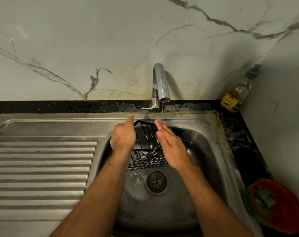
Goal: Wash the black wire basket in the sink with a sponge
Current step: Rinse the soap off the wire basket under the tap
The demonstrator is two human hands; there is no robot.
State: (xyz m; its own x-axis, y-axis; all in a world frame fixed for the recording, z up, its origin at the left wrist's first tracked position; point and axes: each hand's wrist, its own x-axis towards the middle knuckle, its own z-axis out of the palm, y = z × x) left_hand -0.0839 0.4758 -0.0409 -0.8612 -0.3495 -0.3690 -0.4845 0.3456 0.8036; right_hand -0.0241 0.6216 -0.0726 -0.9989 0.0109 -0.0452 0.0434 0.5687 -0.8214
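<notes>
Black basket [150, 144] soapy, tilted in sink [213, 151]. Left hand [123, 135] grips rim; right hand [169, 146] flat, fingers straight, empty. Turn basket under tap [159, 82] trickle, rub foam off wires.

- Black speckled counter [237, 134] holding a steel sink [218, 151] with a ribbed drainboard [42, 168] on its left.
- Dish soap bottle [237, 94] in the counter's back right corner.
- Red bowl [278, 206] at the counter's near right.

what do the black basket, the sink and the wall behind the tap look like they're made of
Black wire basket: thin metal rods, probably coated matt black, with soap foam on them. Steel sink: looks like brushed stainless steel, grey sheen and pressed drainer ridges. Pale veined wall: marble or marble-look tile; smooth, grey veins.
</notes>
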